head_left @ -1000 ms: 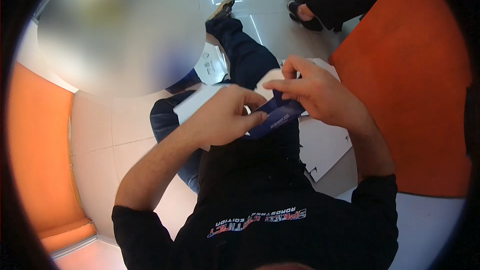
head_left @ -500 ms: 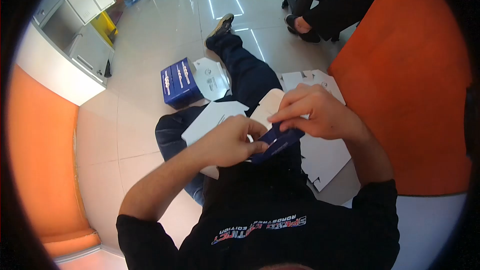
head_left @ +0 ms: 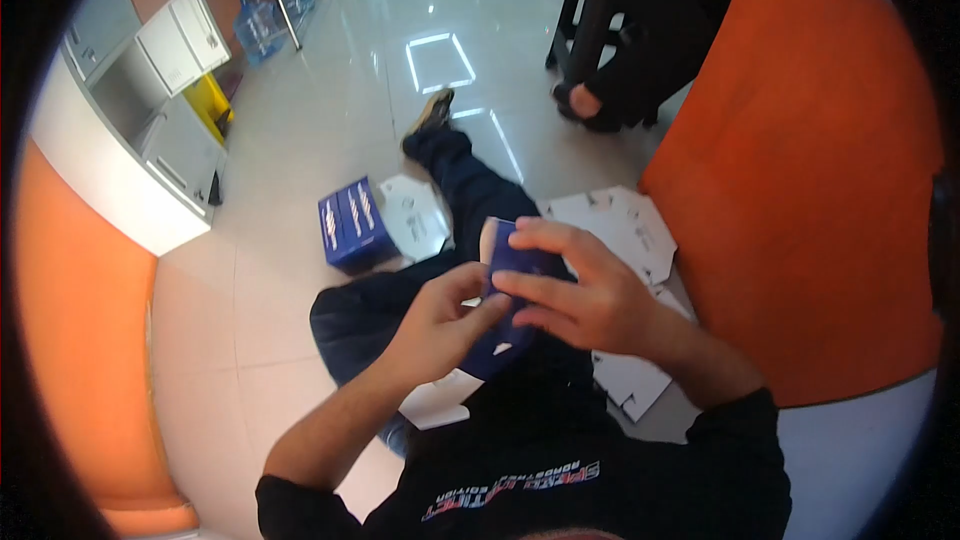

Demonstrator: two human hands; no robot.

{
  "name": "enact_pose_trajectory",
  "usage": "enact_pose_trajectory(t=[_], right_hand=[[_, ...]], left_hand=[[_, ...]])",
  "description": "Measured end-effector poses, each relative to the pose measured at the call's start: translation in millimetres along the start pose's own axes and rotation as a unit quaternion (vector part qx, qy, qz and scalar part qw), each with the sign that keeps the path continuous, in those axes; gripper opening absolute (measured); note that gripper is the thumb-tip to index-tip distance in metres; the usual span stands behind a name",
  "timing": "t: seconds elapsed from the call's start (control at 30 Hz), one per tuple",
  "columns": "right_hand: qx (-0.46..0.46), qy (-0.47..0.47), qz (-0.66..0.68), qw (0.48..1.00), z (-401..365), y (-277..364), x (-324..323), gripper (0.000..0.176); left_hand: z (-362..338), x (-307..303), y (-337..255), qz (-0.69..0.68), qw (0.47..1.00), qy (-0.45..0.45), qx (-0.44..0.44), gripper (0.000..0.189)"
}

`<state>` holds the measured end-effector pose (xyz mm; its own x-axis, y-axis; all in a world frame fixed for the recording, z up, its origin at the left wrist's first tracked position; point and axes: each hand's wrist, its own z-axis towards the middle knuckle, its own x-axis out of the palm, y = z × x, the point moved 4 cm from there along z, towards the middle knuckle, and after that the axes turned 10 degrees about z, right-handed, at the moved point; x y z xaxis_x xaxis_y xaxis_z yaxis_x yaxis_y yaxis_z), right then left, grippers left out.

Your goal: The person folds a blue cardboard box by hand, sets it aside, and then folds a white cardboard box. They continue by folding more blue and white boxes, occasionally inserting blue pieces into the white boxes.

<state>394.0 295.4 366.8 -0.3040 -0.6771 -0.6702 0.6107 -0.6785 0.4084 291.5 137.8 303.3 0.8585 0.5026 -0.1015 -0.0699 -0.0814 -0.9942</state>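
Fingers: your left hand [head_left: 445, 325] pinches the near-left side of the dark-blue folded cardboard piece [head_left: 515, 258] between thumb and bent forefinger; your right hand [head_left: 605, 300] has its fingers parted, laid across the printed face.
Held piece: one, above your lap, tilted, a pale edge showing at its upper left; whether it is fully closed, you cannot tell.
Lap: a white cardboard flap [head_left: 435, 400] shows beneath your left wrist.
Right side: white die-cut cardboard sheets [head_left: 625, 230] overlap on the floor, too covered to count, their outer edges near the tall orange panel [head_left: 800, 190].
Beyond left knee: one blue printed carton block [head_left: 358, 228], just beside a white angular sheet [head_left: 412, 218]; you cannot tell how many cartons form it.
Room: pale tiled floor [head_left: 270, 210] stretches between your left knee and the white cabinet [head_left: 185, 165].
Farther: one seated person's black-clad leg [head_left: 660, 60]; two blue water jugs [head_left: 260, 30].
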Motion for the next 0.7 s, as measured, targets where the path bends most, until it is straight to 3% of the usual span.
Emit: enact_pose_trajectory(t=[0.07,0.1,0.17,0.27,0.43,0.5,0.57,0.63,0.7], right_hand=[[-0.01,-0.024,0.011,1.0,-0.3,11.7,-6.7,0.043],[-0.015,-0.024,-0.004,1.0,0.5,15.6,-6.0,0.043],[-0.063,-0.008,0.005,0.998,1.3,20.4,-0.6,0.039],[-0.062,-0.031,-0.014,0.997,-2.8,13.1,3.9,0.033],[-0.027,0.0,0.022,0.999,-2.4,14.8,-4.3,0.046],[-0.016,0.048,-0.008,0.999,-3.1,16.0,-5.0,0.053],[-0.019,0.053,-0.016,0.998,-5.8,9.0,-6.0,0.053],[-0.033,0.053,-0.001,0.998,-9.7,5.6,-5.2,0.052],[-0.037,0.031,0.074,0.996,-11.7,0.1,-11.5,0.045]], left_hand=[[2.2,-4.3,-15.8,-0.223,0.972,-0.07,0.039,0.036],[2.7,-3.8,-23.6,-0.259,0.958,-0.11,0.059,0.039],[-0.6,-3.2,-28.7,-0.272,0.95,-0.135,0.067,0.035],[-5.8,5.7,-28.5,-0.312,0.939,-0.121,0.073,0.031],[-3.4,11.7,-26.3,-0.338,0.935,-0.105,0.023,0.033],[1.1,12.0,-28.6,-0.345,0.933,-0.101,0.025,0.043],[10.2,-2.9,-17.4,-0.434,0.9,0.021,0.043,0.056],[16.5,-6.7,-6.4,-0.366,0.924,-0.094,-0.051,0.054],[20.1,-12.7,-2.6,-0.328,0.935,-0.137,-0.012,0.05]])
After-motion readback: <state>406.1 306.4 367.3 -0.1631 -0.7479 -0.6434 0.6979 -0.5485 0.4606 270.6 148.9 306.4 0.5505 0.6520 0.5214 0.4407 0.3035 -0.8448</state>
